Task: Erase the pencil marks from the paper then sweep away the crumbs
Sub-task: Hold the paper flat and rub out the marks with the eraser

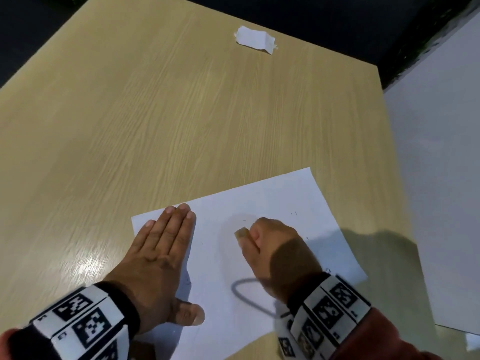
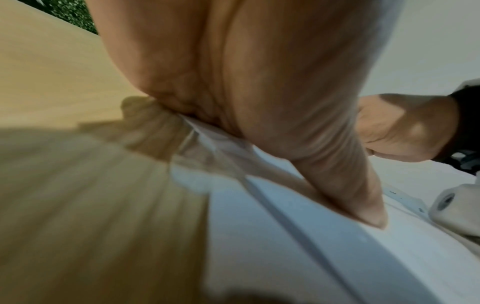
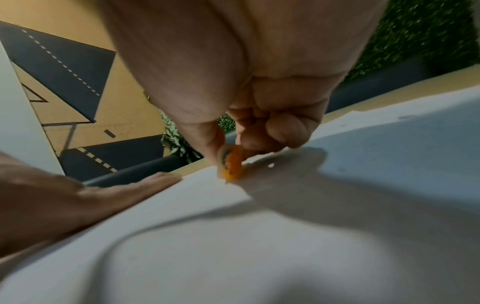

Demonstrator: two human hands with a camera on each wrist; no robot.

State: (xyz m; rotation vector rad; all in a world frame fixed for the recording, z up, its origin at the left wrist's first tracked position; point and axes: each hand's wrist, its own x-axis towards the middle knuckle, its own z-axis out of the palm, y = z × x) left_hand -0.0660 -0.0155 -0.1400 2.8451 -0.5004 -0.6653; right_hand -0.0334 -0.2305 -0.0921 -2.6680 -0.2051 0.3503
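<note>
**Erasing mid-sheet, dark loop still to clear**

Thin white paper sheet [image 1: 259,203] flat on light wood-grain tabletop [image 1: 155,113], near front edge. Likely light, floppy, quick to buckle or slide under rubbing; needs pinning close to the stroke.

Left hand [image 1: 158,255] flat, fingers straight, pressing sheet's left margin. Right hand [image 1: 272,245] clenched round small orange eraser [image 3: 231,164], tip on paper. Probably soft and grippy; best pinched low near working end.

Dark pencil loop [image 1: 249,292] just under right wrist, uncleared; faint smudge above. A few tiny dark specks [image 1: 294,213] toward right edge, crumbs or marks, can't tell.

Plenty of bare table beyond and left for sweeping. Crumpled white paper scrap [image 1: 255,38] far off. Separate white surface [image 1: 441,178] close on right.
</note>
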